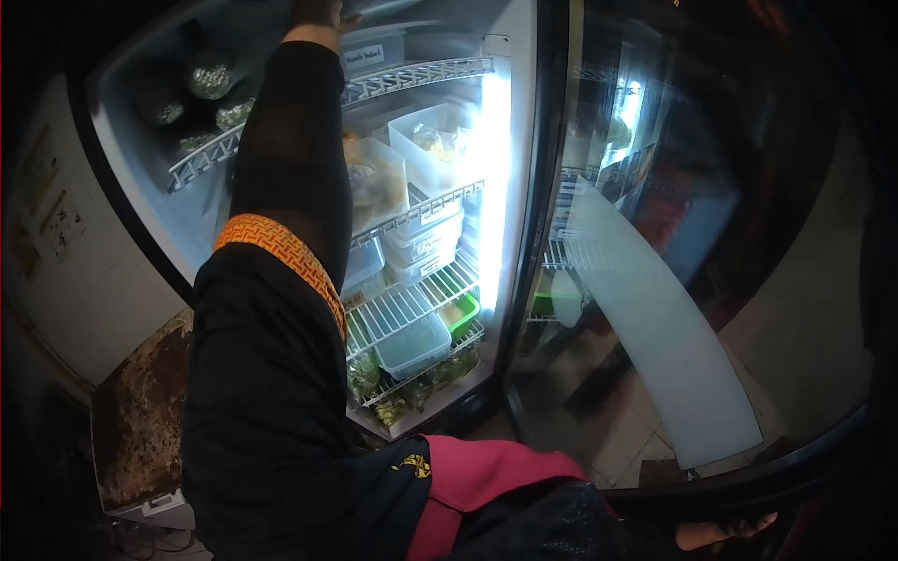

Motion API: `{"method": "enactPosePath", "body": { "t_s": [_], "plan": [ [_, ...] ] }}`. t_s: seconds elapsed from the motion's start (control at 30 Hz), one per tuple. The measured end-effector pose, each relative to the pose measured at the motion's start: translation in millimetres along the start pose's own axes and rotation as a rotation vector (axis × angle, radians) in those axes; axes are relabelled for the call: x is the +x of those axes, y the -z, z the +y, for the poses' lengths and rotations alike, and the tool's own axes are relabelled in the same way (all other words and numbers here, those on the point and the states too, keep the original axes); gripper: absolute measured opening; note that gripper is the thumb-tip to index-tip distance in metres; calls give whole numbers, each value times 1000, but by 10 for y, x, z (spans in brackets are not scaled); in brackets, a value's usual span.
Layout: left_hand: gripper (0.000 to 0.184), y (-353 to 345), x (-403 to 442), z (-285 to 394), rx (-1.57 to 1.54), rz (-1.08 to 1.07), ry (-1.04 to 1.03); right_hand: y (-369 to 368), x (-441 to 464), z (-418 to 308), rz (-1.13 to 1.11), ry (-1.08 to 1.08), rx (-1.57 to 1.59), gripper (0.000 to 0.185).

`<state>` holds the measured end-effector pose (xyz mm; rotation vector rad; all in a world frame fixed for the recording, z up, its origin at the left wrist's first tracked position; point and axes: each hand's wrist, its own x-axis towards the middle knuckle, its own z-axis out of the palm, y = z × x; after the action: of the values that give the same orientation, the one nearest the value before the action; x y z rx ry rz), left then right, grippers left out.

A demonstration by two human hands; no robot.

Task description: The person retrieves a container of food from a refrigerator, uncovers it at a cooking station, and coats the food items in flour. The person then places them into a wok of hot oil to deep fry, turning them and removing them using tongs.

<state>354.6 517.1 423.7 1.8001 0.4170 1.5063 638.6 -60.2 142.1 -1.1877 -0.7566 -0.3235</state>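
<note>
My left arm, in a black sleeve with an orange patterned band, stretches up into a lit upright fridge. My left hand [321, 13] is at the upper shelf, cut off by the top edge of the view, so its grip is hidden. Beside it stands a labelled clear container [367, 54]. Round foil- or plastic-wrapped items [210, 80] sit to its left. At the lower right, my right hand [728, 531] is by the edge of the open glass door [645, 327], fingers stretched out. Whether it presses on the door is unclear.
Lower wire shelves [412, 309] hold a tub of bagged food [432, 136], stacked lidded boxes [426, 238], a clear tub [413, 346] and a green-rimmed container [461, 313]. Leafy greens [391, 409] lie at the bottom. A rusty panel [140, 421] stands at left.
</note>
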Motion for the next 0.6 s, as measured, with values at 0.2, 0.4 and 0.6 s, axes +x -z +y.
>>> {"method": "enactPosePath", "body": {
  "t_s": [0.2,0.4,0.6],
  "plan": [
    [45,-146,-587,257,-491,-158,218,-3,-152,-144,5,21,16,85],
    [39,-250,-1087,467,-742,-346,291,-63,-385,-382,32,42,30,85],
    [33,-271,-1505,674,-787,-532,313,-137,-759,-712,77,81,37,85]
  ]
}}
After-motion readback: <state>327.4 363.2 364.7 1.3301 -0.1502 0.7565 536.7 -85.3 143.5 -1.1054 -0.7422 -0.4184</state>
